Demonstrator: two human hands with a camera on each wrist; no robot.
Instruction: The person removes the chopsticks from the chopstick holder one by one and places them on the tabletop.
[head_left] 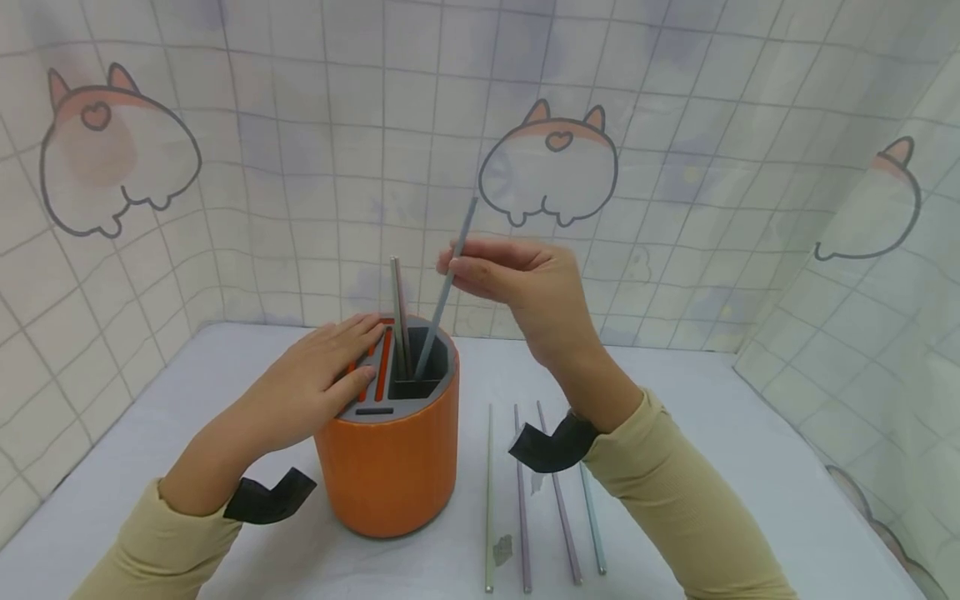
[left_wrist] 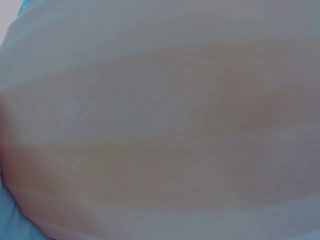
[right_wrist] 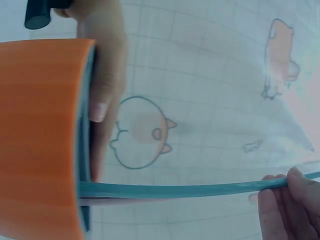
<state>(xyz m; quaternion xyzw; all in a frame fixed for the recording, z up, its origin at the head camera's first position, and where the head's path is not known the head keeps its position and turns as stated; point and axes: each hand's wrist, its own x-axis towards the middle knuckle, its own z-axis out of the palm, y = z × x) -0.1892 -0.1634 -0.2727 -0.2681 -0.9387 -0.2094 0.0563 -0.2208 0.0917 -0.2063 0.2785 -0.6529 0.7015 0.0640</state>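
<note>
An orange cylindrical holder (head_left: 390,467) with a grey slotted top (head_left: 420,385) stands on the table. My left hand (head_left: 322,375) lies flat on that top with straight fingers. My right hand (head_left: 517,279) pinches a grey-blue stick (head_left: 450,279) whose lower end is inside a slot. Two more sticks (head_left: 399,317) stand in the holder. In the right wrist view the orange holder (right_wrist: 37,140) fills the left side, the teal stick (right_wrist: 175,190) runs from it to my fingertips (right_wrist: 280,195), and the left hand's fingers (right_wrist: 102,85) rest on its top. The left wrist view is a blur.
Several thin sticks (head_left: 525,500) lie side by side on the white table (head_left: 750,467) to the right of the holder, under my right forearm. Tiled curtain walls (head_left: 300,167) with cartoon prints close in the table at the back and sides.
</note>
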